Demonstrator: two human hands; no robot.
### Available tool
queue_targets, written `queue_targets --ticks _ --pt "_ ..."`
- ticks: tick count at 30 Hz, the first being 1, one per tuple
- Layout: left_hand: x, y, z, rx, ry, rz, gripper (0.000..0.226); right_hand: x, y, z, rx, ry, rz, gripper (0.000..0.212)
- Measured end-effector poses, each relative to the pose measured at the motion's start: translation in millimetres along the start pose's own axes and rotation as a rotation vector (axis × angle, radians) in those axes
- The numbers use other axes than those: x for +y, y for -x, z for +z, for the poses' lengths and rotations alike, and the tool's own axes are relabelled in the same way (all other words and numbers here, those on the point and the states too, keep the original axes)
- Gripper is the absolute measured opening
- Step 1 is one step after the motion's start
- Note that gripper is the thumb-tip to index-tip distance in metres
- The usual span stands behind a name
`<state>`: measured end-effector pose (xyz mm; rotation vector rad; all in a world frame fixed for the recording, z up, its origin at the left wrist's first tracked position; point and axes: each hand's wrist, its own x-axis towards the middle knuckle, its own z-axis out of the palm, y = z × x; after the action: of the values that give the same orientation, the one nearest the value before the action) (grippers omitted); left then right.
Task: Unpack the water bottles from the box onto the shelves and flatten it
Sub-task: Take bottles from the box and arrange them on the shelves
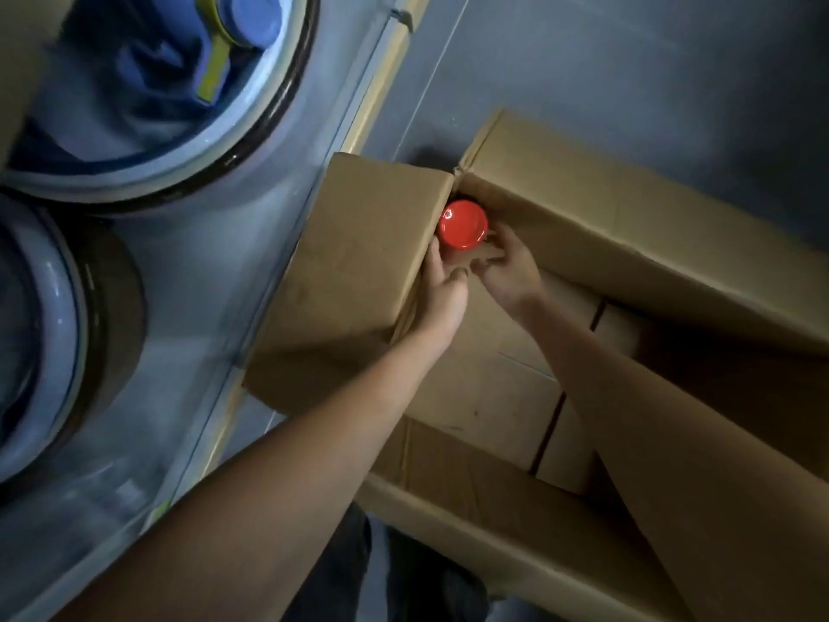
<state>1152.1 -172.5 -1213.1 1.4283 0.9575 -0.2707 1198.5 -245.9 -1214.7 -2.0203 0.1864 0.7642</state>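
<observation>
**Last bottle in reach, box not yet flat**

Both hands are reaching deep into the box (560, 244), toward its far corner. There a red cap (463, 224) is showing, round, smooth and glossy, catching a small highlight; the bottle body below it is hidden, so its material cannot be told. The left hand (442, 291) is lying just left of the cap, fingers loosely spread and pressing back a flap (359, 258), thumb free. The right hand (509, 267) is hovering just right of the cap, fingers apart and curled, fingertips nearly touching its rim; neither hand is gripping anything yet.

Judging by the bare floor of the box beneath the wrists, most bottles are already out and this looks like the only one left in view. Flattening is still to come: the walls are standing and the flaps are open.

The box is plain brown corrugated board, matt, with creased folds and dark seams between its bottom panels. Well left of the hands, large translucent blue jugs (148, 96) are lying with rounded, shiny rims.
</observation>
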Motion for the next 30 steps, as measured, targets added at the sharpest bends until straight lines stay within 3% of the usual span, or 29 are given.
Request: queue_targets --ticks 5,10,14,30 --pt "-14 -20 7 0.013 0.057 0.039 0.062 17 -27 11 -0.003 -0.086 -0.055 0.055" --pt "-18 -12 5 -0.068 -0.099 0.025 0.053 24 -8 3 -0.039 -0.175 -0.042 0.063" --pt "-12 15 -3 -0.127 -0.137 0.007 0.051 20 28 -11 -0.056 -0.161 -0.008 0.057" --pt "107 277 -61 -0.19 -0.041 -0.065 0.028 -113 271 -123 -0.283 -0.135 0.114 0.045"
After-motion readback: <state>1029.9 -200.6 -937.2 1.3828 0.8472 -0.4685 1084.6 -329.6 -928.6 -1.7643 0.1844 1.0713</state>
